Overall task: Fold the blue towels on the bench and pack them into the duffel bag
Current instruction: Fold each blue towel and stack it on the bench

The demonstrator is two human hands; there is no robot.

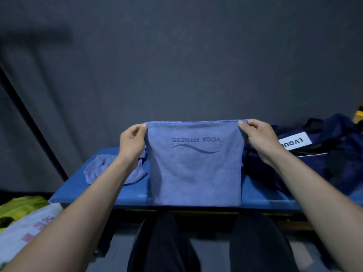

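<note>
Holding the blue towel (194, 169) up over the bench (261, 191), we are pinching its top corners with left hand (131, 143) and right hand (257, 138) so it hangs flat for folding; the duffel bag (322, 154) is waiting rightward.

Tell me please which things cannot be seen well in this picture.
Head view only:
- duffel bag: cut by the right edge; right hand covers part, so its label reads only "LVQU".
- crumpled towel: partly behind the left hand and held towel.
- plastic bags: cut by the left edge, print blurred.
</note>
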